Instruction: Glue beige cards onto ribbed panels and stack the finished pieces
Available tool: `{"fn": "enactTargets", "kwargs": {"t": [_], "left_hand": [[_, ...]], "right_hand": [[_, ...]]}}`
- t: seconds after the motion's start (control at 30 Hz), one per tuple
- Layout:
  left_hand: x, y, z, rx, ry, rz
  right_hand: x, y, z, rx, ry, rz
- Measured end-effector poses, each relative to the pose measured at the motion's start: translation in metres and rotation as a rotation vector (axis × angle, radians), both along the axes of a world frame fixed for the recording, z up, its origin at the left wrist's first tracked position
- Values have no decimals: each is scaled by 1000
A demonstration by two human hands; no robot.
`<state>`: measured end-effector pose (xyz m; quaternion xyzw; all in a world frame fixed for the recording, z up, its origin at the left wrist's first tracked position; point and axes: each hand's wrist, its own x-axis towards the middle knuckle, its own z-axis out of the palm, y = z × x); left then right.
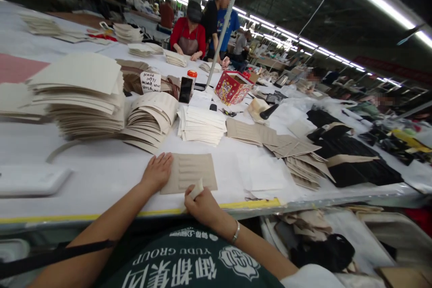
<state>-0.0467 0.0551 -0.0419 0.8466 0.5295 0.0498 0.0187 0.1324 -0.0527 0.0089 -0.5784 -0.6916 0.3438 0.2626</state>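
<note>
A beige fabric panel [195, 167] with faint raised lines across it lies flat near the table's front edge. My left hand [158, 172] rests on its left edge, fingers stretched out and lying flat. At the panel's lower right corner, my right hand [204, 208] is closed around a small cream-coloured flat piece [196, 190]; its exact kind is hard to make out. Just behind the panel stands a stack of white sheets [202, 125]. A curved stack of beige panels [151, 117] sits to the left of those sheets.
A tall pile of beige pieces [84, 94] stands at left, near a white device [32, 181]. Loose beige panels [300, 155] and black fabric [357, 162] lie at right. Farther back are a red box [232, 87], a phone [186, 89], a metal pole [224, 31] and people working.
</note>
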Motion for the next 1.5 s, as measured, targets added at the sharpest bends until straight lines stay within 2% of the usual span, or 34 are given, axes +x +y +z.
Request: {"fn": "enactTargets", "kwargs": {"t": [0.07, 0.13, 0.23, 0.3, 0.4, 0.47, 0.57, 0.6, 0.67, 0.73, 0.8, 0.87, 0.97, 1.07, 1.13, 1.23, 1.4, 1.5], "left_hand": [[3, -2, 6, 11, 12, 24], [16, -8, 13, 43, -15, 14], [54, -25, 18, 28, -70, -86], [83, -38, 16, -41, -74, -161], [105, -45, 15, -134, -64, -268], [96, -38, 23, -203, -55, -385], [60, -22, 47, -424, -43, -621], [48, -18, 54, -504, -47, -656], [32, -15, 61, -531, -85, -584], [27, -21, 55, -411, -114, -383], [30, -31, 38, -263, -99, -211], [33, -40, 20, -176, -60, -159], [32, -44, 6, -147, -19, -214], [27, -41, 9, -164, 1, -251], [23, -38, 12, -172, 3, -260], [20, -35, 13, -174, -19, -285], [13, -24, 11, -187, -82, -438], [11, -13, 12, -196, -123, -526]], "right_hand": [[25, -7, 1, -96, 169, -72], [56, -3, 3, -121, 303, -250], [95, 12, 3, -59, 365, -496], [108, 21, 1, -27, 325, -502], [111, 25, 1, -75, 181, -346], [112, 21, 6, -168, 129, -247], [119, 17, 19, -283, 207, -188], [122, 18, 23, -276, 237, -192], [125, 23, 27, -203, 254, -214], [122, 33, 27, -120, 225, -204], [110, 48, 23, -63, 148, -131], [93, 67, 19, -23, 6, -27], [61, 103, 19, 20, -206, 109], [34, 134, 24, 99, -304, 183], [26, 142, 28, 145, -373, 200], [35, 126, 35, 122, -441, 246], [66, 81, 47, -76, -425, 280], [63, 90, 43, -105, -420, 229]]}}
